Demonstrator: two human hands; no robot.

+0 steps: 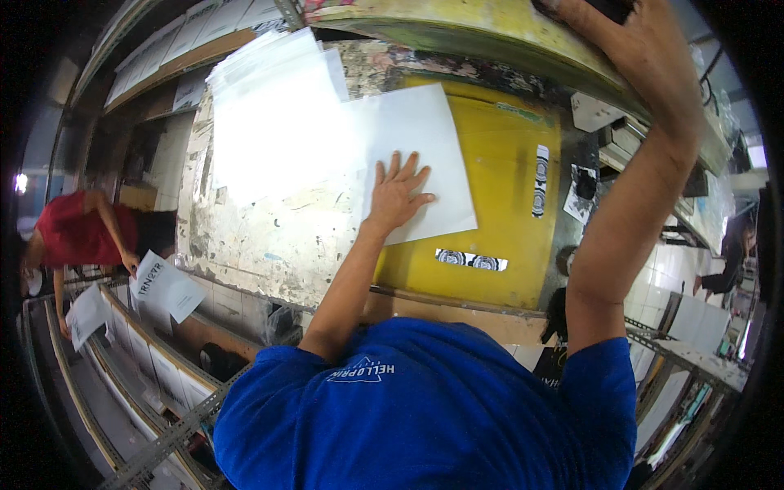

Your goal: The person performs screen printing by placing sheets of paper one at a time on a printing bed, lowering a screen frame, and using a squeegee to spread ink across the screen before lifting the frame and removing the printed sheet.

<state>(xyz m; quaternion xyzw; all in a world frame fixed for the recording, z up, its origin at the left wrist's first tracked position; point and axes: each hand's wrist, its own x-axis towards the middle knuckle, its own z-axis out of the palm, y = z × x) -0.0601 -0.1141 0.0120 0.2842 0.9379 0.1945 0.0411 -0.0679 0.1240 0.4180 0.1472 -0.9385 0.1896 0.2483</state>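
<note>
Two bare hands: one flat on paper, one raised toward the upper rim; clock directions run from the middle of the view.
Left hand (398, 194): just off the middle toward 12 o'clock, palm down, fingers spread, thumb pointing to 3 o'clock.
White sheet (434, 122): under the left hand, toward 12 o'clock; its right part lies over the yellow board, its left edge is lost in glare.
Paper stack (278, 114): at 11 o'clock, slightly fanned, brightly lit.
Yellow board (500, 163): at 2 o'clock, flat, partly covered by the white sheet.
Patterned strips: both black and white, on the yellow board; an upright one (541, 181) at 2 o'clock, a crosswise one (471, 260) at 3 o'clock.
Right hand (653, 61): far out at 2 o'clock, beside a dark object (612, 7); the rim cuts both, so whether the fingers pinch it cannot be told.
Raised ledge (465, 24): between 12 and 1 o'clock, yellow-stained.
Worktable (273, 241): toward 9 o'clock, paint-flecked.
Co-worker in red (82, 233): at 9 o'clock, holding a printed sheet (170, 290).
Blue shirt (457, 400): the wearer's, at 6 o'clock.
</note>
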